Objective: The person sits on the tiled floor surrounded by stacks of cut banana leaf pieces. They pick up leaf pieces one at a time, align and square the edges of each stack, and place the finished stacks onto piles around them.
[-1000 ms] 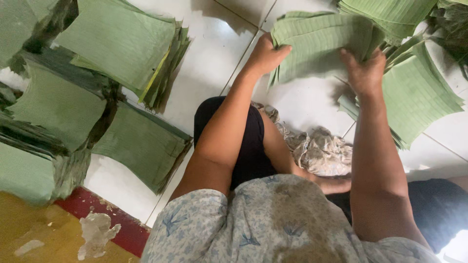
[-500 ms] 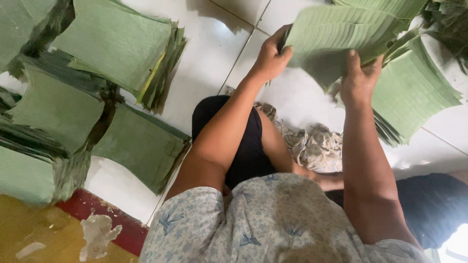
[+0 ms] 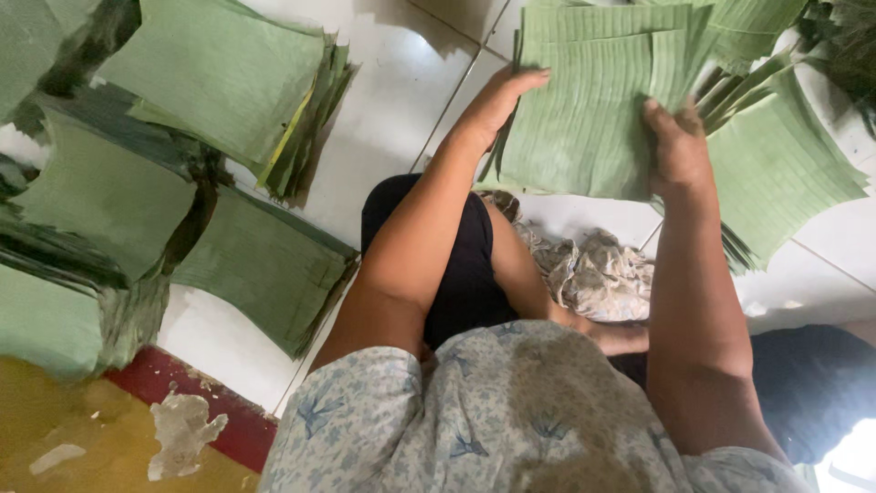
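Head view: left hand (image 3: 497, 102) and right hand (image 3: 677, 146) clasp a cut green leaf bundle (image 3: 593, 110), upper right of frame, above white tiles (image 3: 392, 119).

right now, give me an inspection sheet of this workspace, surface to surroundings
surface: white tiled floor, with a red and yellow strip at lower left.
job's things: leaf sheets, a cut green bundle lifted off the floor between both hands.
clutter: leaf stacks at left, more leaves at right, crumpled cloth by the knees, paper scraps on the yellow strip.
fingers: left hand holds the bundle's left edge; right hand holds its right edge.
cables: nothing seen.
surroundings: the person sits on the floor in a patterned top; no one else in view.
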